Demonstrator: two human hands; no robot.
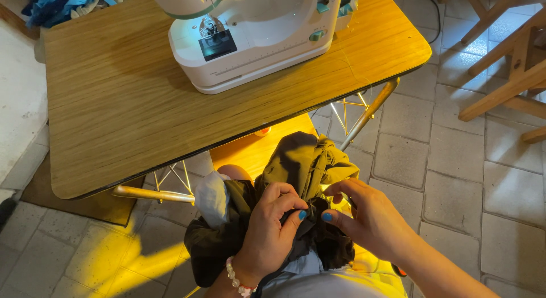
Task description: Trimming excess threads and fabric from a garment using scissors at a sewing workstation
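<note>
Pinching dark cloth (296,167) in the lap, below the table's front edge.

Wooden table (114,104) spans the upper left, its dark rim just above the cloth; a white sewing machine (250,42) sits near the far edge; open paved floor (466,161) lies to the right; left hand (270,232), beaded bracelet (236,280) at the wrist, curls shut on the cloth; right hand (367,218) pinches the same fold, thumbs nearly touching.

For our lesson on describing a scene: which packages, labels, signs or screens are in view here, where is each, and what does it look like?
Small dark panel: on the white sewing machine atop the wooden table; rectangular, blackish, possibly a screen or cover.
No packages or signs show.
</note>
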